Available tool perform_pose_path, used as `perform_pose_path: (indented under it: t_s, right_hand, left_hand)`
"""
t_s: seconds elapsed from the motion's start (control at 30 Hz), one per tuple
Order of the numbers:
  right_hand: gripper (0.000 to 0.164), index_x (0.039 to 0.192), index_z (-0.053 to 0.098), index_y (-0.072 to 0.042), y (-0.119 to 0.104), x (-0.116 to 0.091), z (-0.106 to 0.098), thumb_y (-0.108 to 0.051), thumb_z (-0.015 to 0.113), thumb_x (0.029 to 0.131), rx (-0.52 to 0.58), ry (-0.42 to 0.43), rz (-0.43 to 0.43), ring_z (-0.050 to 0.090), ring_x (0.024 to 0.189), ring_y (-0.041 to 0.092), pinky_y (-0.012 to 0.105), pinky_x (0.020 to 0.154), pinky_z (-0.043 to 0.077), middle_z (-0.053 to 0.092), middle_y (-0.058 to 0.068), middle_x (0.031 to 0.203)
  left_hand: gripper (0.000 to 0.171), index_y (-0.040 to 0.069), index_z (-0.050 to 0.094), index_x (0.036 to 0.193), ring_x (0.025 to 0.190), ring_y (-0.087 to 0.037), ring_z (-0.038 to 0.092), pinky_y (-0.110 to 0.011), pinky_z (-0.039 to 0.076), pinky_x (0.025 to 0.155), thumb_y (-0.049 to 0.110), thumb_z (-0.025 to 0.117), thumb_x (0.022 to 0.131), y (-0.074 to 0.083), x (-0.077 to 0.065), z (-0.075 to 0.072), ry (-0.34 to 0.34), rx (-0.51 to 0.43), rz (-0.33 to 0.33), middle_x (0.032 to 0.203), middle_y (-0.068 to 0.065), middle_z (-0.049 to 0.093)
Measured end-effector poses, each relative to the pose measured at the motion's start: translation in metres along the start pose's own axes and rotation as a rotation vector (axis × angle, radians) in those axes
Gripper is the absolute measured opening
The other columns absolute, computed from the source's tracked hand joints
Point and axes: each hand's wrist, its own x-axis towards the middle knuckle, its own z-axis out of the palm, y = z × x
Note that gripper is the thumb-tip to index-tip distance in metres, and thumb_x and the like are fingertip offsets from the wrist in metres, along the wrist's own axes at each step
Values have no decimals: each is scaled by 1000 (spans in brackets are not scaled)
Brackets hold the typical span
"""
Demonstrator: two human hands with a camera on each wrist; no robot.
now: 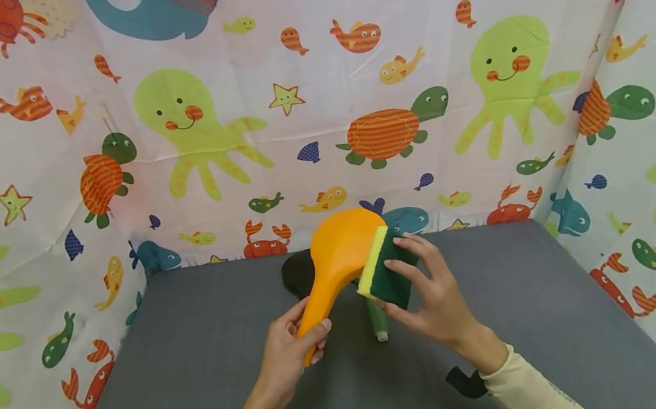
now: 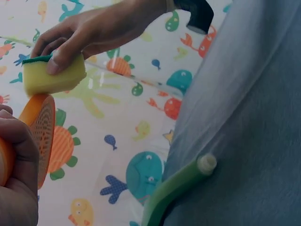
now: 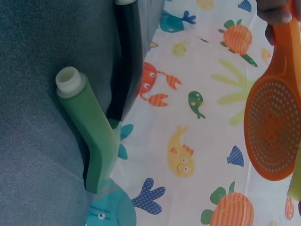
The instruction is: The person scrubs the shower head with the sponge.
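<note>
Orange plastic shower head point(image 1: 341, 242), raised above the grey table point(image 1: 199, 371), is gripped by its handle point(image 1: 321, 298) in the left hand point(image 1: 285, 356); the right hand point(image 1: 440, 301) pinches a sponge point(image 1: 388, 283) against its edge. Off-centre sponge pressure could twist the handle loose.

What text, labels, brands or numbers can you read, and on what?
No readable text on the orange shower head, sponge, green handle, dark handle or sea-animal curtain.
Right sleeve: small faint mark, too blurred to read; may not be lettering.
</note>
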Motion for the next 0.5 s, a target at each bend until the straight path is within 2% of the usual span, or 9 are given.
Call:
perform_pose_path:
  t_s: [0.07,0.2,0.5]
  right_hand:
    - [54,120,64,-8,2,1,-1,-53,62,89,0,30,1,45,131,40,45,102,50,50,22,138]
    - [54,118,64,-6,4,3,-1,-51,64,89,-3,84,1,46,129,41,28,114,35,50,24,137]
    - [53,117,64,-6,-2,2,1,-50,66,88,-62,170,-1,45,128,44,31,114,35,49,26,136]
  left_hand:
    - [50,13,52,137,64,-13,51,-19,45,54,24,70,92,0,-1,0,-16,-32,-20,85,-9,56]
    - [50,10,51,138,64,-12,50,-18,45,53,22,69,93,1,-2,0,-47,-87,-49,84,-5,54]
    - [50,-3,45,136,66,-9,46,-15,42,53,21,64,96,3,-5,4,-148,-180,-71,89,-1,54]
